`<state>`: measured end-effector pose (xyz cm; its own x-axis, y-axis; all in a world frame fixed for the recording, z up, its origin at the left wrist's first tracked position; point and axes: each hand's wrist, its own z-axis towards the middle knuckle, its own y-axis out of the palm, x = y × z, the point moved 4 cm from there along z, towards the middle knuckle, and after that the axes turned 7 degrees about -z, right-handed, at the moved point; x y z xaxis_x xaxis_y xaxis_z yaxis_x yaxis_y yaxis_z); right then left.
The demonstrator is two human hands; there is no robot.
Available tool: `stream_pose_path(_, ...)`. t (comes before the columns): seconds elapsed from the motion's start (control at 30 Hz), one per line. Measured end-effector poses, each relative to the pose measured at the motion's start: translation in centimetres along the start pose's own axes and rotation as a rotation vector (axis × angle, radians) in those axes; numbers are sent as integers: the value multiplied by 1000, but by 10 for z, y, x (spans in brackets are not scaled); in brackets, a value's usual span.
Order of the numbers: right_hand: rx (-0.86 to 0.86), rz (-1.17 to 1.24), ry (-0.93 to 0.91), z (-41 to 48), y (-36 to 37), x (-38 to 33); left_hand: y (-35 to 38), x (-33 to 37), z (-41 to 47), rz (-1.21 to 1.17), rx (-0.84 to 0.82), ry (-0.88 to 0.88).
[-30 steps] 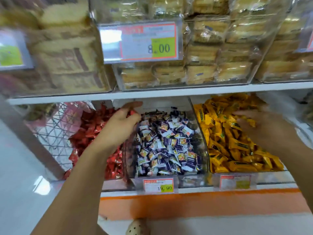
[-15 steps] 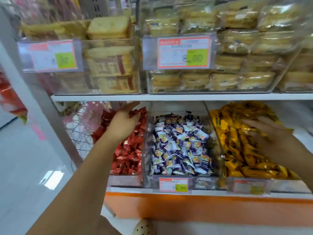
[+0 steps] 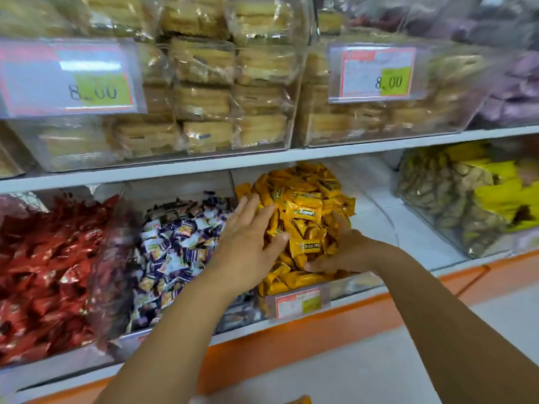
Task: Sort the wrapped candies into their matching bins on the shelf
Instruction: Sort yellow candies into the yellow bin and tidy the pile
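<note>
Both hands are in the same place: the heap of yellow, oblong wrapped candies [image 3: 303, 205] in the clear plastic bin [image 3: 388, 228] on the lower white shelf [image 3: 248, 333]. The heap lies between them, and that is what the next move depends on.

The left hand [image 3: 250, 237] comes in from the lower left. It is palm down, with straight, slightly spread fingers lying flat on the heap's left flank and clamped on nothing. The right hand [image 3: 347, 249] is against the heap's right and near side. Its thumb stretches along the front, and its bent fingers are sunk among the wrappers, so I cannot tell whether they close on any piece.

The yellow pieces lie jumbled, with long axes pointing every way and no single line to grasp along. No stray of another colour shows on the heap's surface, though one could be buried.

The neighbouring bin of small blue-and-white wrapped candies [image 3: 175, 246] is just left of the left hand, with the red foil-wrapped candies [image 3: 43, 258] beyond it. The left hand is therefore the nearer one for carrying any misfit leftward. The right forearm reaches in from the right, over the shelf's front edge.
</note>
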<state>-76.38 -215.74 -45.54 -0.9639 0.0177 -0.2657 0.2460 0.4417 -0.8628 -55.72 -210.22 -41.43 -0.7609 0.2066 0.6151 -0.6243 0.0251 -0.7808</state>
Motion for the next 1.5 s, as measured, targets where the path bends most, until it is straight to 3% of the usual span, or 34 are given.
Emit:
stream_pose_path(0.27, 308, 250, -142, 9, -6, -15, 12, -2, 2, 52, 30, 68)
stream_pose_path(0.5, 385, 562, -234, 16, -47, -23, 4, 0, 13, 273, -21, 93)
stream_pose_path(0.6, 482, 487, -252, 23, -67, -37, 0, 3, 27, 354, 3, 89)
stream_pose_path(0.8, 643, 413, -311, 49, -75, -70, -2, -4, 36, 150, 75, 69)
stream_pose_path(0.9, 715, 190, -254, 46, -58, -85, -6, -8, 35, 16, 162, 16)
stream_pose_path(1.0, 631, 76, -262, 45, -39, -96, -6, -7, 35, -65, 186, 10)
stream_pose_path(1.17, 251, 84, -362, 19, -58, -75, -6, 4, 33, 111, 92, 121)
stream_pose_path(1.37, 169, 82, -274, -38, -94, -21, 4, 9, 22, 299, -93, 199)
stream_pose_path(1.5, -113, -400, -116, -39, -60, 0, 11, 8, 16, 428, -159, 231)
